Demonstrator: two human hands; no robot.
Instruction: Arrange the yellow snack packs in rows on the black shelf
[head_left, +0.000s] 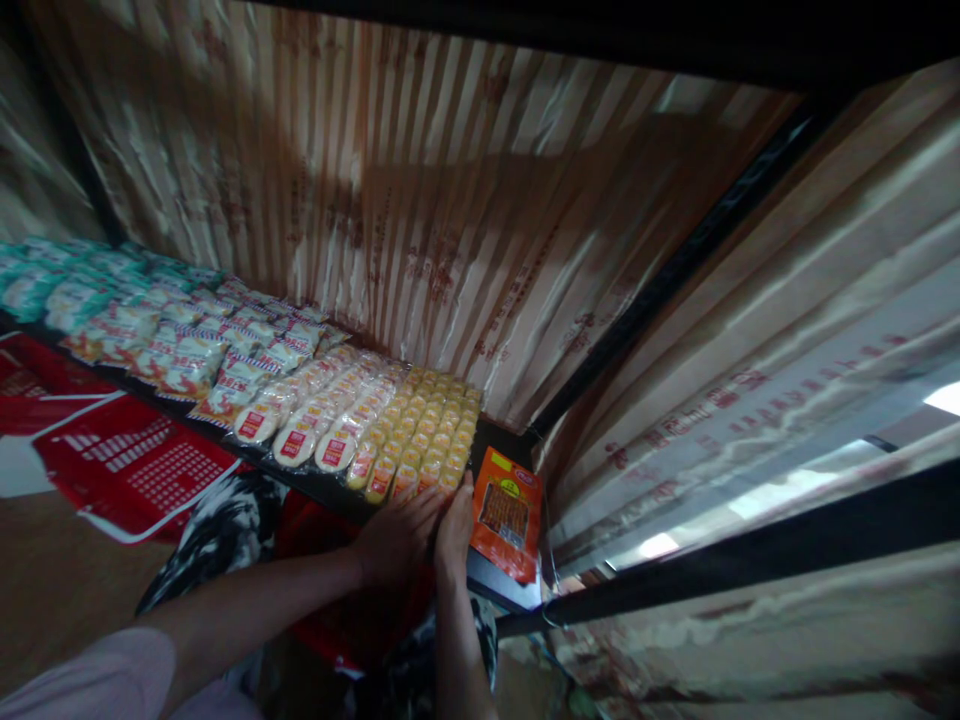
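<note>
My left hand (pixel 399 532) lies with its fingers stretched out against the front of the rows of small yellow packaged snacks (pixel 424 425). Close beside it, my right hand (pixel 454 525) rests at the front right corner of these rows, fingers extended along their side. Neither hand appears to hold a pack, though part of the fingertips is hard to make out. An orange snack pouch (pixel 508 512) lies flat on the black shelf just right of my right hand. Left of the yellow packs are rows of round, pale wrapped snacks (pixel 295 443) with red labels.
White-and-blue snack bags (pixel 180 355) and green bags (pixel 71 295) continue along the shelf (pixel 491 575) to the left. Red baskets (pixel 135 465) stand below its front edge. Printed sheeting (pixel 450 200) hangs behind, and a dark post (pixel 667 265) rises at the right corner.
</note>
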